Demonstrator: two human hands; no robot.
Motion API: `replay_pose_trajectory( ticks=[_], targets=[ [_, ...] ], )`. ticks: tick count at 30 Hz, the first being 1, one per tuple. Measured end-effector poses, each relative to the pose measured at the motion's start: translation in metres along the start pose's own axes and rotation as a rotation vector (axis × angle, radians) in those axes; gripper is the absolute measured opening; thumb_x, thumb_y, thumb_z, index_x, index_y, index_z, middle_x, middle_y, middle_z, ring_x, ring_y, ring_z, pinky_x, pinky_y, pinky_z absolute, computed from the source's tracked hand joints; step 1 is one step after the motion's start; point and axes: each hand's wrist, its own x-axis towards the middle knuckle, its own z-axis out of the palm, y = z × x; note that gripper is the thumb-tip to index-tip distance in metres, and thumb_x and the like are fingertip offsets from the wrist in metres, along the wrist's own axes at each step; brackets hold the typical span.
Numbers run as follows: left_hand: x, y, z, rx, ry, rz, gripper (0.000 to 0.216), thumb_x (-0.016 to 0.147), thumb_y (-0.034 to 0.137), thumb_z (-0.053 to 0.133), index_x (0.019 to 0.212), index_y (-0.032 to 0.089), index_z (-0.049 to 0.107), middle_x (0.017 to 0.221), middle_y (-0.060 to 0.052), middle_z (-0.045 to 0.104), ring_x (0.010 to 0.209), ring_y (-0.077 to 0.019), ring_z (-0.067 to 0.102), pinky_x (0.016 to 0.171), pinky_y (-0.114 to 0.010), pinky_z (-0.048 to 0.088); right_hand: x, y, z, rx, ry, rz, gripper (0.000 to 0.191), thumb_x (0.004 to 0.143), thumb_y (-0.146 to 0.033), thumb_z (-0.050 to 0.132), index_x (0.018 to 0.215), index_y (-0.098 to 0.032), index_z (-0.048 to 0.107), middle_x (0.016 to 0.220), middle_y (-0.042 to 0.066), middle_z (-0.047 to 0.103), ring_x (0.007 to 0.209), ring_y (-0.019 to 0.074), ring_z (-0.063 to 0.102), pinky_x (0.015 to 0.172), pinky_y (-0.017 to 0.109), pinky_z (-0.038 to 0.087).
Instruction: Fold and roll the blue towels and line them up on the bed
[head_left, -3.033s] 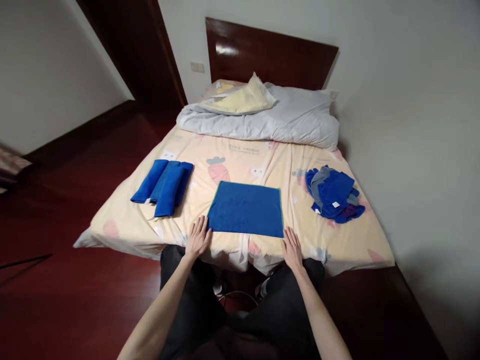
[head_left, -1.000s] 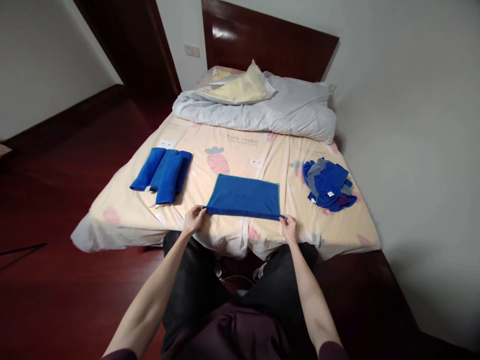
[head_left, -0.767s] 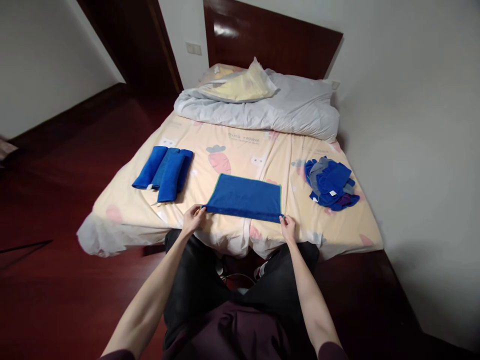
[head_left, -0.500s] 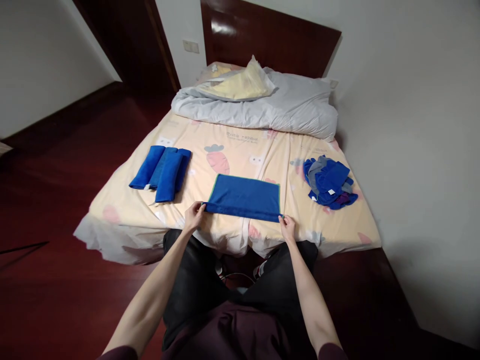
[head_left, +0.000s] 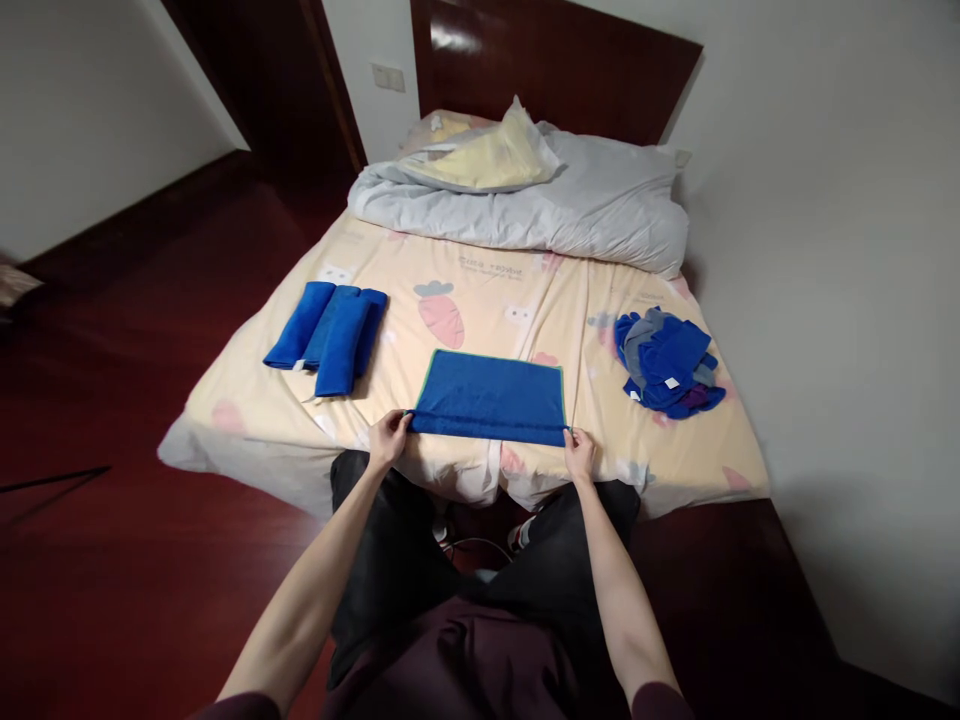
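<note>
A blue towel point(head_left: 491, 388) with a green edge lies spread on the bed in front of me, its near side folded over into a flat strip. My left hand point(head_left: 388, 438) pinches the left end of that fold. At the right end, my right hand point(head_left: 580, 453) grips the fold between thumb and fingers. Several rolled or folded blue towels point(head_left: 327, 335) lie side by side to the left, one resting partly on the others. Off to the right is a loose heap of blue and grey cloths point(head_left: 666, 362) with white tags showing.
The bed point(head_left: 360, 255) has a pale sheet printed with carrots. A grey quilt point(head_left: 517, 215) and a yellow pillow point(head_left: 495, 155) lie toward the dark headboard point(head_left: 547, 60). A wall point(head_left: 840, 300) runs along the right side; dark red floor point(head_left: 112, 590) lies left.
The fold's near strip looks a little wider and flatter, with both hands still pinching its ends. My view has shifted slightly; the towels at either side stay in place.
</note>
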Motion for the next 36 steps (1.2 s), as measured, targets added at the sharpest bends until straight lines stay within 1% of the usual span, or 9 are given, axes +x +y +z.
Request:
replay_pose_trajectory(
  ticks=[4, 7, 10, 13, 17, 21, 29, 33, 36],
  targets=[
    [-0.004, -0.01, 0.0, -0.011, 0.01, -0.027, 0.041, 0.084, 0.056, 0.063, 0.093, 0.018, 0.074, 0.09, -0.009, 0.078, 0.084, -0.0254, 0.073, 0.082, -0.036, 0.058, -0.004, 0.001, 0.001, -0.098, 0.034, -0.045, 0.064, 0.092, -0.073, 0.045, 0.094, -0.015, 0.073, 0.084, 0.017, 0.075, 0.075, 0.0256, 0.069, 0.073, 0.035, 0.054],
    [-0.003, -0.018, 0.004, -0.021, -0.008, -0.051, 0.043, 0.083, 0.058, 0.064, 0.094, 0.018, 0.074, 0.09, -0.009, 0.078, 0.084, -0.0254, 0.074, 0.081, -0.036, 0.058, -0.007, 0.005, 0.005, -0.103, 0.063, -0.059, 0.064, 0.093, -0.071, 0.045, 0.094, -0.014, 0.074, 0.083, 0.016, 0.075, 0.074, 0.0248, 0.069, 0.073, 0.034, 0.053],
    [-0.001, -0.022, 0.006, -0.052, -0.013, -0.078, 0.046, 0.081, 0.061, 0.064, 0.094, 0.018, 0.073, 0.09, -0.01, 0.078, 0.081, -0.0247, 0.074, 0.078, -0.035, 0.059, -0.009, 0.007, 0.01, -0.12, 0.122, -0.065, 0.061, 0.095, -0.068, 0.045, 0.093, -0.014, 0.074, 0.083, 0.016, 0.075, 0.072, 0.0243, 0.069, 0.073, 0.034, 0.053],
    [0.0, -0.02, 0.005, -0.059, -0.03, -0.085, 0.048, 0.08, 0.062, 0.066, 0.095, 0.017, 0.073, 0.09, -0.01, 0.078, 0.081, -0.0244, 0.074, 0.077, -0.034, 0.059, -0.01, 0.005, 0.014, -0.141, 0.166, -0.075, 0.057, 0.096, -0.063, 0.045, 0.093, -0.014, 0.075, 0.084, 0.016, 0.075, 0.073, 0.0239, 0.068, 0.074, 0.034, 0.053],
    [0.0, -0.014, 0.003, -0.062, -0.031, -0.086, 0.046, 0.079, 0.06, 0.067, 0.093, 0.017, 0.073, 0.089, -0.011, 0.078, 0.081, -0.0246, 0.074, 0.077, -0.034, 0.06, -0.01, 0.0, 0.017, -0.129, 0.174, -0.086, 0.051, 0.097, -0.057, 0.046, 0.093, -0.015, 0.076, 0.087, 0.017, 0.075, 0.075, 0.0242, 0.068, 0.076, 0.035, 0.054],
    [-0.001, -0.01, 0.003, -0.088, -0.011, -0.112, 0.044, 0.077, 0.059, 0.07, 0.09, 0.017, 0.072, 0.086, -0.011, 0.077, 0.079, -0.0243, 0.074, 0.074, -0.034, 0.06, -0.011, -0.006, 0.017, -0.106, 0.191, -0.065, 0.051, 0.095, -0.057, 0.047, 0.093, -0.014, 0.075, 0.087, 0.018, 0.075, 0.076, 0.0257, 0.067, 0.078, 0.038, 0.055],
    [0.005, -0.008, 0.0, -0.034, -0.018, -0.129, 0.038, 0.072, 0.056, 0.072, 0.08, 0.019, 0.07, 0.079, -0.01, 0.076, 0.077, -0.0244, 0.073, 0.072, -0.034, 0.058, -0.011, -0.007, 0.011, -0.058, 0.192, 0.001, 0.052, 0.089, -0.062, 0.054, 0.088, -0.015, 0.076, 0.079, 0.015, 0.075, 0.071, 0.0252, 0.068, 0.075, 0.036, 0.054],
    [0.005, -0.01, 0.0, -0.018, -0.027, -0.129, 0.039, 0.074, 0.057, 0.069, 0.083, 0.019, 0.07, 0.081, -0.01, 0.077, 0.077, -0.0235, 0.072, 0.075, -0.034, 0.057, -0.01, -0.004, 0.013, -0.05, 0.193, -0.004, 0.053, 0.089, -0.063, 0.053, 0.088, -0.015, 0.075, 0.078, 0.015, 0.075, 0.069, 0.0249, 0.068, 0.075, 0.036, 0.054],
    [0.005, -0.014, 0.002, 0.003, -0.039, -0.127, 0.04, 0.075, 0.057, 0.068, 0.084, 0.018, 0.07, 0.081, -0.009, 0.076, 0.075, -0.0226, 0.071, 0.074, -0.033, 0.056, -0.01, -0.003, 0.019, -0.084, 0.239, -0.015, 0.051, 0.091, -0.06, 0.051, 0.087, -0.015, 0.075, 0.078, 0.015, 0.074, 0.069, 0.0248, 0.068, 0.073, 0.035, 0.053]
  ],
)
